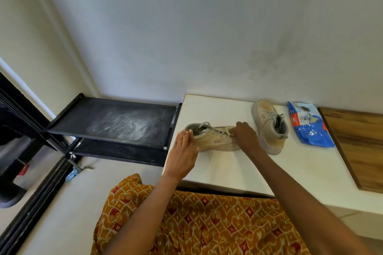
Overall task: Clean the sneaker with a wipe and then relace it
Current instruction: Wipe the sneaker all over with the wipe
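Seen from the head camera, the sole view: the near sneaker [213, 137] stands on its sole, side-on to the viewer, on the white surface [228, 170], heel to the left and toe to the right, close to the surface's left edge. A second sneaker [269, 126] stands just beyond and to the right, apart from the first, and a blue wipe packet [310, 128] lies further right, near a wooden board [356, 143].

Step in hand, as a judgement: the lacing. No wipe shows in either hand, and both hands are on the shoe, so this reads as either unlacing ahead of wiping or relacing after it; the picture does not settle which.

Left hand [184, 151]: fingers straight and held together, laid flat against the heel and collar to steady the shoe. Right hand [245, 135]: curled over the forward part of the lace row, its fingertips apparently pinching the grey lace [221, 131]; the exact grip is partly hidden by the knuckles. Both forearms reach forward over a patterned orange garment [207, 223].

Next move, as a judgement: it calls for a firm brace at the heel while the right fingers draw the lace through one eyelet at a time, keeping the shoe from sliding toward the near left edge.

A black rack [116, 120] stands to the left.
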The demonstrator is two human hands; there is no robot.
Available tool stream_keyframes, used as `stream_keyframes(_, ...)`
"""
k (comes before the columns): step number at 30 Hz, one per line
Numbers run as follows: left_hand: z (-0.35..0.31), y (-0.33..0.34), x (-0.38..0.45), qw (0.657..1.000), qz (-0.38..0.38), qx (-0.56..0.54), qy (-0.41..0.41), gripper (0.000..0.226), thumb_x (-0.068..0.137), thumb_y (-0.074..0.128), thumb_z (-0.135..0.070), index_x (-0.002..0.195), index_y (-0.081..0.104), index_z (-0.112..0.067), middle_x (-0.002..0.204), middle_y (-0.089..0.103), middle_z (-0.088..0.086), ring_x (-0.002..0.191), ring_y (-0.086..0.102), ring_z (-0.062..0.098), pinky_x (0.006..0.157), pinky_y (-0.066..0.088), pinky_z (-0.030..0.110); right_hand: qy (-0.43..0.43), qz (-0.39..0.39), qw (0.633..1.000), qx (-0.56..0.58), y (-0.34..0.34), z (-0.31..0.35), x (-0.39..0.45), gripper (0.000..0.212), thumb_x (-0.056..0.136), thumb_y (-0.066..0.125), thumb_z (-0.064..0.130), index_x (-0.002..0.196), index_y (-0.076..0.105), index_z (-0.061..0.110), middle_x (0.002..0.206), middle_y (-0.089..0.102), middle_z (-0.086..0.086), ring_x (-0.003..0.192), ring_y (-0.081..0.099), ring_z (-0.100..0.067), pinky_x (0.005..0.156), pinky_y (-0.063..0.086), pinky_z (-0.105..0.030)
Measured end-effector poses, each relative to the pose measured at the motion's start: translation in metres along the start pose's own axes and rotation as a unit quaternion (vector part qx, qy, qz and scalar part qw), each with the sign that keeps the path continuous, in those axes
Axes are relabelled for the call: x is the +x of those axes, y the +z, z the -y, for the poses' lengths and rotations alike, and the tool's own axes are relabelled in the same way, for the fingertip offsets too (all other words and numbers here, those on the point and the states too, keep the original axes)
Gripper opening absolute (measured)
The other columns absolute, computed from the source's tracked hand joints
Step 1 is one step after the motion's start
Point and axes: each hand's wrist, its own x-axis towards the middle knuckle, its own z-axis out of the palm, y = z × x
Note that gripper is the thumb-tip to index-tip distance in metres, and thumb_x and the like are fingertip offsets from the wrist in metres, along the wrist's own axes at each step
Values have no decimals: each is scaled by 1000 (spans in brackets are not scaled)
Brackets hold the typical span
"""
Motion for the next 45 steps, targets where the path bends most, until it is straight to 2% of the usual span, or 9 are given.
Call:
stream_keyframes(3,-3,0,0,1000,7,-10,-9,61,99,14,-37,138,37,5,134,49,21,126,48,33,108,24,41,-25,19,999,38,-3,1,0,26,90,52,12,107,71,17,96,61,-10,95,54,-26,66,40,-30)
stream_keyframes(10,0,0,0,994,-54,-54,84,60,83,57,-15,135,34,2,128,40,17,120,39,28,107,34,41,45,-35,997,60,2,11,5,22,90,55,15,101,73,17,97,61,-9,91,57,-27,64,38,-27)
stream_keyframes(14,-5,0,-1,990,-63,-91,82,48,90,37,-22,133,40,-2,127,41,12,116,42,23,103,43,38,-50,-12,999,15,5,0,-8,23,92,53,20,106,71,21,100,56,-5,99,52,-22,62,37,-28)
stream_keyframes(19,0,0,1,993,-34,-77,80,50,92,30,-25,137,38,-3,130,44,12,116,48,24,104,41,35,35,-10,999,-22,2,-28,0,25,94,51,17,111,68,20,110,56,-6,106,52,-23,76,46,-30)
stream_keyframes(25,-6,1,1,996,-20,-50,71,51,92,39,-26,135,42,1,128,51,17,115,51,29,103,44,40,-36,19,998,46,3,6,0,25,90,54,9,106,71,14,98,61,-10,97,56,-26,71,44,-32)
stream_keyframes(30,-2,-1,4,996,9,-10,84,53,93,36,-27,139,35,2,129,49,18,115,49,31,104,42,41,9,-2,999,-44,-3,-28,5,21,91,53,8,104,69,13,104,59,-5,103,55,-21,74,47,-29)
stream_keyframes(37,-6,-6,2,997,-7,-19,72,53,92,29,-28,132,46,2,122,55,17,110,54,30,100,46,40,20,-69,952,297,-14,43,9,28,86,53,-1,103,72,8,93,62,-18,88,59,-30,75,40,-30)
stream_keyframes(40,-4,-4,2,997,-11,-17,80,54,92,29,-29,134,44,2,123,54,17,111,53,30,101,45,40,-61,-21,977,203,-1,38,-4,28,88,56,8,112,68,13,96,56,-16,93,54,-30,73,42,-33)
stream_keyframes(45,-8,-7,1,997,-25,-10,77,53,90,35,-29,131,48,1,121,57,16,109,55,29,98,48,38,-52,17,996,-67,-4,-10,3,25,94,50,23,113,66,18,112,52,-9,111,49,-25,76,45,-32)
